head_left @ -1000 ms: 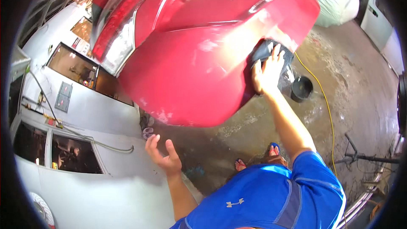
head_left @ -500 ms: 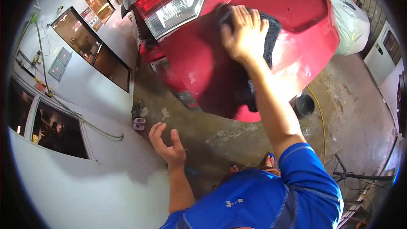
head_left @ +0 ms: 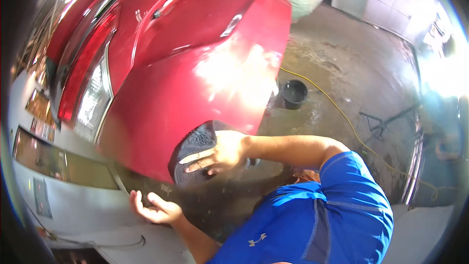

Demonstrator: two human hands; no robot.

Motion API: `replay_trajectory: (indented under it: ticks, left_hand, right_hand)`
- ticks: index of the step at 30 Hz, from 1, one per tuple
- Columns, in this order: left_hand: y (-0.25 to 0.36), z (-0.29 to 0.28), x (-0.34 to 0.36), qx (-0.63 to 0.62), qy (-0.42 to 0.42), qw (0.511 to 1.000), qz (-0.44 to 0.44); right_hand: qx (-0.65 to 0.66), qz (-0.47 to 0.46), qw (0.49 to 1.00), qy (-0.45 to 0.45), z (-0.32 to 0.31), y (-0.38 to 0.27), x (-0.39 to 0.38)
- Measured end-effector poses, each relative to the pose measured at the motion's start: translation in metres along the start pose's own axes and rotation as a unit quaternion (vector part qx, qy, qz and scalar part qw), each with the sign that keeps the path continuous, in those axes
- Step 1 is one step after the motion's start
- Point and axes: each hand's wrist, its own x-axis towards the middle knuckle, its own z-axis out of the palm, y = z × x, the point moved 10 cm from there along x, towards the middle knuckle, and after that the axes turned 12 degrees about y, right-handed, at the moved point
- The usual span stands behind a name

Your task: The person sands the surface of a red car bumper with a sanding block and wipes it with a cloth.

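Note:
My right hand [head_left: 224, 152] lies over a dark, fluffy cloth [head_left: 193, 149] and holds it against the lower edge of a red car's rear corner [head_left: 151, 122]. Its fingers are spread across the cloth, and part of the cloth hangs past the panel's edge. My left hand [head_left: 155, 209] is in the air below and left of the cloth, palm up, fingers loosely bent, with nothing in it. Above the worked panel are a red and clear tail light [head_left: 95, 100] and a patch of bright glare.
On the wet concrete floor [head_left: 332, 63] stands a black bucket [head_left: 294, 93] beside the car. A yellow hose or cord [head_left: 337, 110] runs past it to the right. A dark metal frame [head_left: 386, 121] lies farther right, and a white wall [head_left: 88, 210] is at lower left.
My view has swung to the right. The cloth under my right hand has gone from higher on the red panel to its lower edge. My left hand stays raised and empty.

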Motion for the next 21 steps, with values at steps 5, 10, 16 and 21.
replay_trajectory:
  ticks: [5, 10, 16, 21]
  left_hand:
    - [0.019, 0.033, 0.018, -0.020, -0.007, 0.998, 0.066]
    - [0.005, 0.043, 0.049, 0.114, 0.010, 0.992, 0.058]
    - [0.008, 0.075, 0.077, 0.147, 0.121, 0.979, -0.068]
    - [0.018, 0.074, 0.076, 0.321, 0.179, 0.929, -0.037]
  right_hand:
    - [0.027, 0.005, 0.991, 0.130, -0.085, 0.081, -0.020]
    - [0.015, 0.062, 0.958, 0.281, -0.187, 0.219, -0.068]
    - [-0.083, 0.058, 0.954, 0.282, -0.279, 0.382, -0.101]
    - [-0.087, 0.065, 0.951, 0.289, -0.348, 0.526, -0.145]
